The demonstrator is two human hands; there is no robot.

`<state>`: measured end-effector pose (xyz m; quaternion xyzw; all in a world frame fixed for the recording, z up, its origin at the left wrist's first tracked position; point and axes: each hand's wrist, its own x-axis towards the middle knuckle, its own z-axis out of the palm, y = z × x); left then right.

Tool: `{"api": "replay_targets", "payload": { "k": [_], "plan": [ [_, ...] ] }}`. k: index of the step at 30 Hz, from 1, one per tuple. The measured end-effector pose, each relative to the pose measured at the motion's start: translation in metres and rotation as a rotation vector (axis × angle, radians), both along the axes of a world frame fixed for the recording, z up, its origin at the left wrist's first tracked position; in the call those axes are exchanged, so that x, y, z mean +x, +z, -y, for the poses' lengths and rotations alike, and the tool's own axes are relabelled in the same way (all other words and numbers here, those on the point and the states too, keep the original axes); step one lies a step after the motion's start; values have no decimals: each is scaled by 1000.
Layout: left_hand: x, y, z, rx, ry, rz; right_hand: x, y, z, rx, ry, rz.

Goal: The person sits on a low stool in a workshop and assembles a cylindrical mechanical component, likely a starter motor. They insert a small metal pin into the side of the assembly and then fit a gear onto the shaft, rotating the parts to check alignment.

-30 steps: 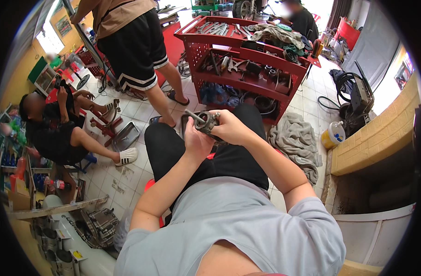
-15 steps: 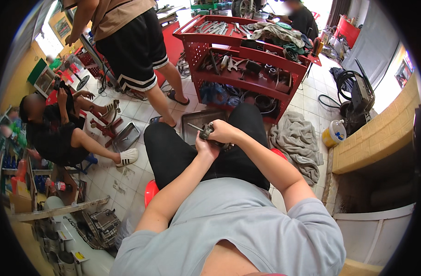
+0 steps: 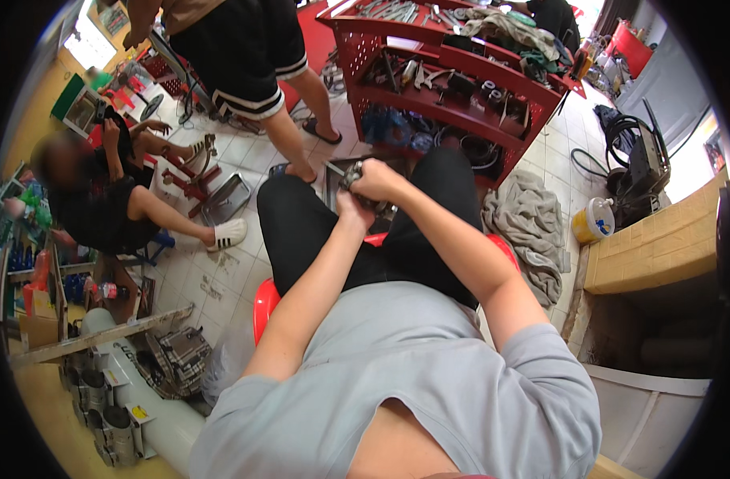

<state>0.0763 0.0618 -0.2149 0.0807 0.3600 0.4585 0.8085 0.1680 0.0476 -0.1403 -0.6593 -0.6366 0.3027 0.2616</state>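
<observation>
Out in front between my knees, both my hands are closed on a small dark grey metal part (image 3: 351, 174), with a thin rod sticking out toward the left. My right hand (image 3: 378, 180) grips it from above and the right. My left hand (image 3: 353, 211) wraps it from below, and much of the part is hidden by the fingers. Its exact kind is too small to make out. Just beyond and below the hands, a shallow metal tray (image 3: 330, 191) lies on the floor, partly covered by my hands and legs.
A red tool cart (image 3: 453, 60) with wrenches and rags stands ahead. Grey cloth (image 3: 528, 223) and a white-yellow bucket (image 3: 595, 220) lie to the right. One person (image 3: 253, 60) stands ahead left; another (image 3: 102, 191) sits at left near a second tray (image 3: 226, 199). A red seat (image 3: 265, 307) is under me.
My hands, with the metal part, have moved slightly forward and up, away from my body. The whole view has shifted a little, so the cart sits higher and farther right.
</observation>
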Motion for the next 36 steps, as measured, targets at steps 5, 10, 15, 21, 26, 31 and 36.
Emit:
{"api": "replay_targets", "payload": {
  "k": [5,10,15,21,26,31,36],
  "plan": [
    [14,6,-16,50,-67,-104,21,-14,-16,-91,-58,-220],
    [28,7,-48,-84,-46,-91,36,-18,-56,-34,166,40],
    [49,15,-87,-26,-20,-115,59,-16,-100,-175,15,-73],
    [53,1,-136,-40,-52,-71,64,-22,-126,-96,-90,-221],
    [41,-25,-161,-53,-61,-101,71,-61,-135,159,-308,-382],
    [15,-52,-170,46,-188,-89,91,-81,-136,-85,-362,-1047],
    [18,-53,-182,185,-233,39,102,-94,-141,-126,-378,-953]
  ]
}}
